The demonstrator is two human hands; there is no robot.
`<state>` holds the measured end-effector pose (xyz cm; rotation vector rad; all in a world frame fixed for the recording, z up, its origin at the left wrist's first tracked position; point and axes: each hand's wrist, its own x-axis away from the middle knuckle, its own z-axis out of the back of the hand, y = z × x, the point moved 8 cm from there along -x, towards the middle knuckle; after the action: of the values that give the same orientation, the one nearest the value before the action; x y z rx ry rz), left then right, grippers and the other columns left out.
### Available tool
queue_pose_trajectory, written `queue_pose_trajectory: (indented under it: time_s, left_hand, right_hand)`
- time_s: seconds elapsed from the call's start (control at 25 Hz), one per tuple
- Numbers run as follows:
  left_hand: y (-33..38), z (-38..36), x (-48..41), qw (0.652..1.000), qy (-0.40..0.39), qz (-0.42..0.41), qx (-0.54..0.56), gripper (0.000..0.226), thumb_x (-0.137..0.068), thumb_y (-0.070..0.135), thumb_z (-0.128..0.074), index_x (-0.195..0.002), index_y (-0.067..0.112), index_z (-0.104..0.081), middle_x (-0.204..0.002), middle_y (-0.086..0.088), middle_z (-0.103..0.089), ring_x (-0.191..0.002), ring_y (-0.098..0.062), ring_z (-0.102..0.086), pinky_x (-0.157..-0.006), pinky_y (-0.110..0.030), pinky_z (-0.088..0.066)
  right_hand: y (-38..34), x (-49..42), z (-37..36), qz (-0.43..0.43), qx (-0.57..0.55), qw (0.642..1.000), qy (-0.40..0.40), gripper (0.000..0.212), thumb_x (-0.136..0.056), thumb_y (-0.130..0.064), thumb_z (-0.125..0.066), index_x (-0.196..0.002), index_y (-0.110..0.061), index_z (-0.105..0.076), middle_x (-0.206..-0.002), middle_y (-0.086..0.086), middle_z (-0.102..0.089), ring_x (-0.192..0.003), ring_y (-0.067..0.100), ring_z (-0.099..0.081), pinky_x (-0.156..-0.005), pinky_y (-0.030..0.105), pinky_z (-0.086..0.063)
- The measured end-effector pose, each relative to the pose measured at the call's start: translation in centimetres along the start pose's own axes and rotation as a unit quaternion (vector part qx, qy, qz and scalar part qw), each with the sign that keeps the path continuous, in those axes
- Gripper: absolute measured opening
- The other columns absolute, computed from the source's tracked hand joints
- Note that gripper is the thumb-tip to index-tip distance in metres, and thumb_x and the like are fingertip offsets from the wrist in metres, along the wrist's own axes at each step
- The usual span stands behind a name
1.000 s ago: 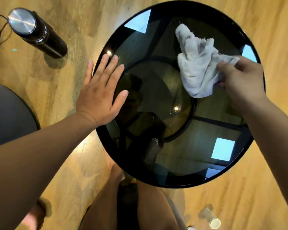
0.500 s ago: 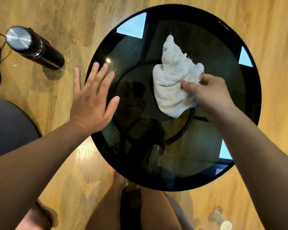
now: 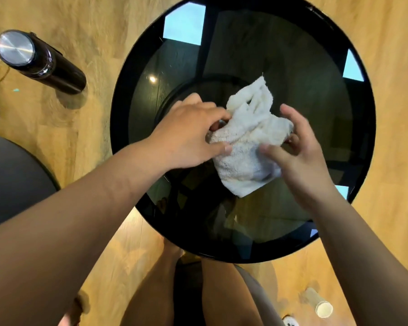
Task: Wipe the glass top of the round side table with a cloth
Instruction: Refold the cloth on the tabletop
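A round side table with a dark glass top (image 3: 292,55) in a black rim fills the middle of the view. A crumpled white cloth (image 3: 245,142) sits over the centre of the glass. My left hand (image 3: 189,135) grips the cloth's left side, thumb and fingers curled into the fabric. My right hand (image 3: 297,151) holds the cloth's right side, thumb pressed on top and fingers curled behind it. The lower corner of the cloth hangs free toward me. Whether the cloth touches the glass, I cannot tell.
A black flask with a steel lid (image 3: 40,60) stands on the wooden floor (image 3: 92,31) left of the table. A grey round seat (image 3: 10,172) lies at the left edge. A small white-capped cylinder (image 3: 318,304) stands on the floor lower right. My legs are below the table.
My left hand left the table's left rim and moved right to take the cloth. My right hand drew the cloth from the far right toward the centre.
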<state>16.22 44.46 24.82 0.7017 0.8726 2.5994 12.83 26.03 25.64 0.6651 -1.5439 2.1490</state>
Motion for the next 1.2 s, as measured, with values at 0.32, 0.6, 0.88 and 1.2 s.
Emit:
queue_pose_trajectory:
  time_s: [0.32,0.6,0.88,1.2]
  left_hand:
    - [4.2,-0.4,2.9,0.989,0.046,-0.135,-0.032,0.029,-0.085,0.034,-0.055,-0.113,0.027,-0.055,-0.095,0.01,-0.063,-0.095,-0.012,-0.055,-0.096,-0.036,-0.035]
    - [0.2,0.5,2.8,0.991,0.067,0.032,0.112,0.026,-0.084,0.051,-0.062,-0.087,0.026,-0.054,-0.075,0.014,-0.054,-0.068,-0.004,-0.053,-0.065,-0.022,-0.037]
    - [-3.4,2.3,3.5,0.968,0.216,0.125,0.027,0.046,-0.087,0.052,-0.057,-0.119,0.02,-0.051,-0.115,0.007,-0.049,-0.109,-0.019,-0.051,-0.092,-0.04,-0.044]
    - [-7.4,2.5,1.8,0.956,0.16,0.034,-0.242,0.06,-0.098,0.043,-0.032,-0.149,0.012,-0.028,-0.16,-0.01,-0.022,-0.149,-0.027,-0.012,-0.121,-0.051,-0.006]
  right_hand:
    - [-5.4,1.6,-2.1,0.281,0.395,0.868,-0.106,0.034,-0.068,-0.026,-0.077,-0.102,-0.026,-0.069,-0.142,-0.005,-0.046,-0.141,0.017,-0.028,-0.109,0.048,-0.035]
    - [-9.0,0.0,-1.4,0.267,0.301,0.909,-0.109,0.014,-0.091,-0.026,-0.062,-0.103,-0.021,-0.067,-0.091,-0.013,-0.066,-0.084,0.004,-0.062,-0.068,0.023,-0.049]
    - [-9.7,-5.8,-5.1,0.312,0.473,0.819,0.09,0.049,-0.09,-0.036,-0.059,-0.136,-0.024,-0.048,-0.132,0.008,-0.049,-0.12,0.025,-0.047,-0.095,0.039,-0.047]
    - [-1.4,-3.6,-8.9,0.418,0.613,0.667,-0.064,0.064,-0.093,-0.043,-0.04,-0.152,-0.022,-0.026,-0.159,0.011,-0.02,-0.147,0.036,-0.013,-0.117,0.055,-0.012]
